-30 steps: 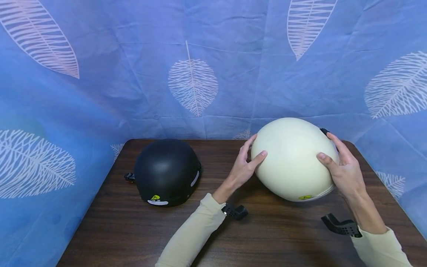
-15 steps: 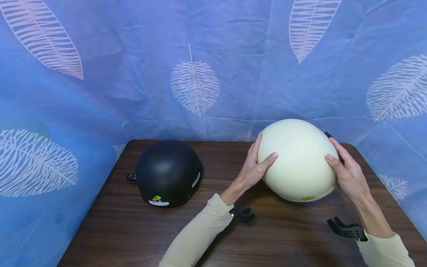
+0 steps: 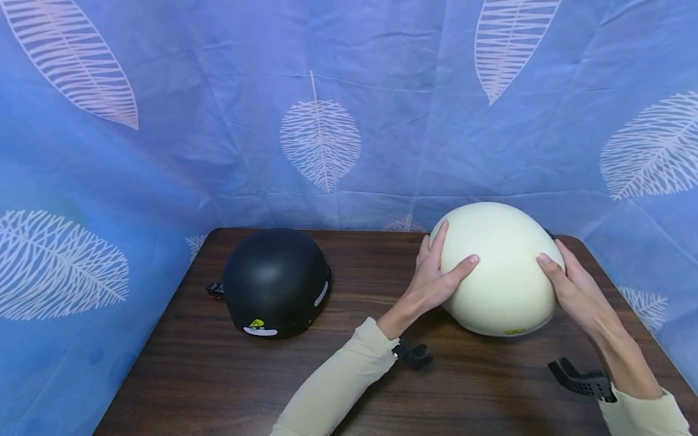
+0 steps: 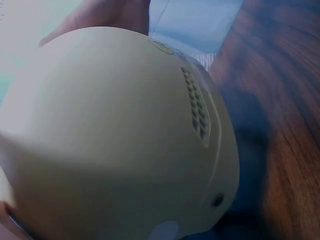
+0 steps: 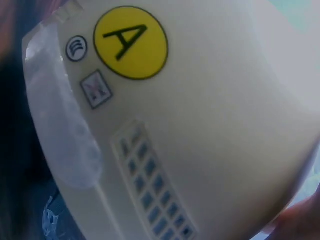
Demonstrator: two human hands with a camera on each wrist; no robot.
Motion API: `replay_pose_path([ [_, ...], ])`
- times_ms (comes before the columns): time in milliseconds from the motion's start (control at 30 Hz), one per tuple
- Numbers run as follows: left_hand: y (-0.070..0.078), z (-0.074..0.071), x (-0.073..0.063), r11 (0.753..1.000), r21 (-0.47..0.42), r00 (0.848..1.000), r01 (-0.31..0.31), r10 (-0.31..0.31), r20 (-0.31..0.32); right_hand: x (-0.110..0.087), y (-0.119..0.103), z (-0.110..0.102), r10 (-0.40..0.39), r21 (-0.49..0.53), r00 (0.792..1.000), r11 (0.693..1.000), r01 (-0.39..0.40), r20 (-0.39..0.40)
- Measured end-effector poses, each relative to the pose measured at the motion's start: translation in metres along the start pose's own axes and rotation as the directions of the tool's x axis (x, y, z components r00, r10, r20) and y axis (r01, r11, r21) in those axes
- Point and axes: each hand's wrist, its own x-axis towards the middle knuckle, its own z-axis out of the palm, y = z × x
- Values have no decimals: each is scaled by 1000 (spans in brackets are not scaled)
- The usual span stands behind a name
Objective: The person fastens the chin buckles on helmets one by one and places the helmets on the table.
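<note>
A cream helmet point(image 3: 498, 272) is held between both hands above the right half of the dark wooden table point(image 3: 349, 387). My left hand point(image 3: 433, 275) grips its left side, the thumb lying across the front of the shell. On the opposite side my right hand point(image 3: 583, 287) holds it, thumb in front and fingers partly hidden behind. The left wrist view shows the shell's vent grille point(image 4: 196, 105) and a dark snap point(image 4: 217, 200) near the rim. A round yellow sticker point(image 5: 131, 42) with a letter A appears in the right wrist view, beside a pale reflective strip point(image 5: 60, 110).
A black helmet point(image 3: 275, 281) sits dome up on the table's left half, with a strap buckle point(image 3: 215, 290) sticking out at its left. Behind the table hangs a blue cloth point(image 3: 382, 145) with white leaf prints. Black camera bands point(image 3: 582, 380) are worn on the wrists.
Both hands have carried the cream helmet to the right and slightly lower, tipping it so the yellow sticker at its near rim shows less. The black helmet stays in place.
</note>
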Motion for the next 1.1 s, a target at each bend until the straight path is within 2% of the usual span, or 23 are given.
replay_pose_path([
  [133, 2, 6, 2, 999, 34, 1000, 25, -25, -1, 0, 8, -2, 7, -6, 1000, 1000, -7, 7],
  [367, 1, 19, 4, 995, 73, 997, 71, -72, 12, 4, 28, -11, -28, -76, 999, 997, 30, 33],
  [533, 1, 28, 5, 990, 104, 995, 97, -100, 26, 3, 41, -15, 9, -30, 998, 1000, -7, 65],
  [800, 0, 41, 6, 981, 141, 991, 130, -134, 16, -2, 50, -14, 102, 70, 989, 991, -110, 104],
  [1100, 3, 46, 9, 975, 176, 991, 133, -135, 1, 0, 59, -15, 89, 154, 987, 982, -109, 132],
])
